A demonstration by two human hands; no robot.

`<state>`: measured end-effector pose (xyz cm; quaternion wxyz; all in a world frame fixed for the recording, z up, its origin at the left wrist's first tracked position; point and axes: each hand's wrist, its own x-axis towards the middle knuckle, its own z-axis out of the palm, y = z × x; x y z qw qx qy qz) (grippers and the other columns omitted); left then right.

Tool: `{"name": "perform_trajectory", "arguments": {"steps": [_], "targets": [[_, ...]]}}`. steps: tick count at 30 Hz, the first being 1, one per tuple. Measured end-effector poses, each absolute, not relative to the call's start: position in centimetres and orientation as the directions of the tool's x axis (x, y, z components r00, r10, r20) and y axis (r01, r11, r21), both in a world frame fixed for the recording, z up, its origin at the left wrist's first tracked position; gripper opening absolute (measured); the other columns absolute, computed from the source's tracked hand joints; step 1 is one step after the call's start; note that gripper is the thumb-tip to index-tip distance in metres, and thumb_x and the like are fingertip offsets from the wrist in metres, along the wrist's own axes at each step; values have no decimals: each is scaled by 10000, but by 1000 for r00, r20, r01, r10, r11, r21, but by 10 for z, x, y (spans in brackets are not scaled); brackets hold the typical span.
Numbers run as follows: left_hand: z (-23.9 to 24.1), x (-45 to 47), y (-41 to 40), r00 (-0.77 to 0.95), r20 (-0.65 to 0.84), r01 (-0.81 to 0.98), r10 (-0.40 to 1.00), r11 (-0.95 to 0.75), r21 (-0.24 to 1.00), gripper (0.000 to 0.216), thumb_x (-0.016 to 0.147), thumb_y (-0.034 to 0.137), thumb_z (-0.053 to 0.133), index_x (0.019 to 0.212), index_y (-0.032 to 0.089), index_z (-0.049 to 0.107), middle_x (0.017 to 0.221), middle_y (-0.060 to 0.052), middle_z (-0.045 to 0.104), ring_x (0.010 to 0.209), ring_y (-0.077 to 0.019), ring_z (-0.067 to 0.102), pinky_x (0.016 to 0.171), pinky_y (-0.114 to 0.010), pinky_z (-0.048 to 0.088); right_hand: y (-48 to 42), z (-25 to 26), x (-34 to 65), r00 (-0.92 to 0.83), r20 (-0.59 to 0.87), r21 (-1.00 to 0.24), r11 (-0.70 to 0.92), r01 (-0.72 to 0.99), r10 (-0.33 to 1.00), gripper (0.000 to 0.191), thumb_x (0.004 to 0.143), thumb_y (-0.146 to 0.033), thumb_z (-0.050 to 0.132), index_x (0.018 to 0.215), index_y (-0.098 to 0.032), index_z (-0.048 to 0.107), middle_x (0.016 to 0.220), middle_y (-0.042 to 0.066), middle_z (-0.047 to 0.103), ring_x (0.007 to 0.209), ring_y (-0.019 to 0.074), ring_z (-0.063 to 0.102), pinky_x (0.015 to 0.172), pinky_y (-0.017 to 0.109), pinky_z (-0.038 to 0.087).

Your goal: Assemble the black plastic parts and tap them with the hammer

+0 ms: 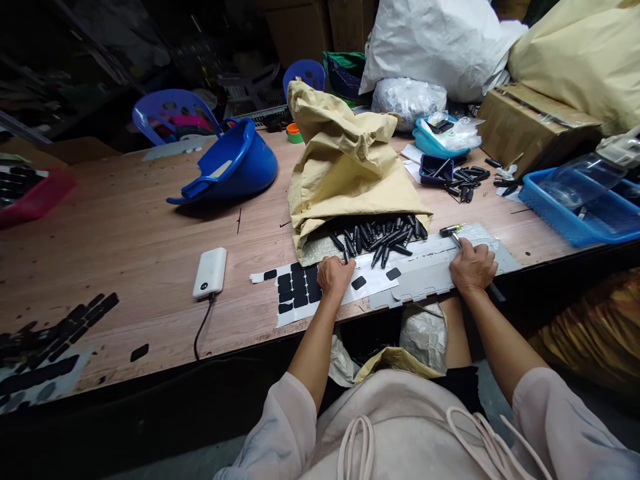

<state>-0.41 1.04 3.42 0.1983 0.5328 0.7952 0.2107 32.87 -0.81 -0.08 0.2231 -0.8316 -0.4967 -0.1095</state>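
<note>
My right hand [474, 268] is wrapped around the handle of a small hammer [451, 231], its head raised a little above the grey board [425, 277] and pointing away from me. At the mouth of the sack, my left hand [336, 275] is closed, with a small black tube-like part [345, 256] at its fingertips. Under that hand lies a white backing sheet [320, 310] with rows of black rounded stickers [299, 283]. Several more black tube-like parts [385, 237] spill from the open yellow sack [350, 180] onto the board.
A white power bank [210, 270] with a cable lies left of the sheet. Behind it rests a blue scoop-like basin [237, 163]. To the right stand a blue basket [570, 213], a cardboard box [535, 130] and a small dark tray [435, 171] with black parts around it.
</note>
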Motion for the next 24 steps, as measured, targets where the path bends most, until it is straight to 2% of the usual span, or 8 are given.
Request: {"name": "perform_trajectory", "arguments": {"steps": [3, 5, 8, 11, 14, 20, 24], "targets": [[34, -8, -3, -357, -90, 767, 930, 347, 540, 203, 776, 356, 733, 651, 208, 670, 971, -116, 746, 928, -304, 673, 737, -376, 474, -8, -1, 328, 484, 393, -272, -404, 874, 782, 409, 932, -222, 538, 1285, -241, 744, 1067, 146, 563, 923, 261, 445, 779, 382, 336], [32, -9, -17, -302, -7, 797, 953, 256, 547, 165, 781, 328, 746, 681, 219, 673, 961, -85, 728, 949, -281, 661, 762, -360, 485, -8, -2, 329, 481, 399, -269, -402, 875, 781, 410, 930, -226, 536, 1282, -237, 744, 1060, 146, 561, 928, 264, 444, 777, 382, 337], [29, -7, -33, -73, 131, 833, 989, -12, 553, 96, 798, 284, 774, 766, 236, 697, 938, -51, 694, 981, -250, 633, 848, -352, 502, -8, -3, 329, 474, 419, -255, -401, 880, 775, 405, 940, -238, 521, 1278, -230, 744, 1049, 143, 560, 926, 263, 440, 772, 382, 332], [25, 0, -37, 130, 138, 826, 982, -184, 533, 83, 817, 257, 789, 806, 236, 709, 943, -44, 681, 980, -242, 607, 896, -369, 494, -8, -3, 328, 473, 423, -247, -404, 881, 773, 398, 961, -244, 502, 1274, -226, 747, 1047, 145, 566, 922, 260, 442, 766, 382, 327], [20, 5, -33, 195, 96, 806, 976, -216, 551, 65, 836, 246, 792, 858, 234, 732, 968, -41, 684, 1001, -246, 596, 924, -386, 478, -9, -1, 326, 478, 405, -245, -411, 878, 780, 392, 975, -240, 497, 1276, -233, 748, 1050, 145, 578, 918, 258, 452, 764, 381, 328], [7, 2, -28, 186, 90, 742, 978, -200, 640, 121, 860, 268, 804, 976, 265, 768, 1030, -26, 702, 1056, -245, 595, 976, -400, 450, -10, 13, 335, 462, 310, -246, -400, 883, 831, 414, 995, -248, 490, 1327, -239, 737, 1067, 149, 595, 903, 251, 477, 762, 375, 350], [5, 1, -28, 206, 73, 732, 976, -204, 650, 145, 853, 256, 819, 991, 259, 773, 1050, -28, 712, 1067, -246, 600, 989, -409, 441, -29, 28, 327, 407, 309, -333, -303, 893, 859, 436, 993, -252, 500, 1369, -227, 718, 1023, 134, 620, 903, 254, 528, 754, 365, 410]]}}
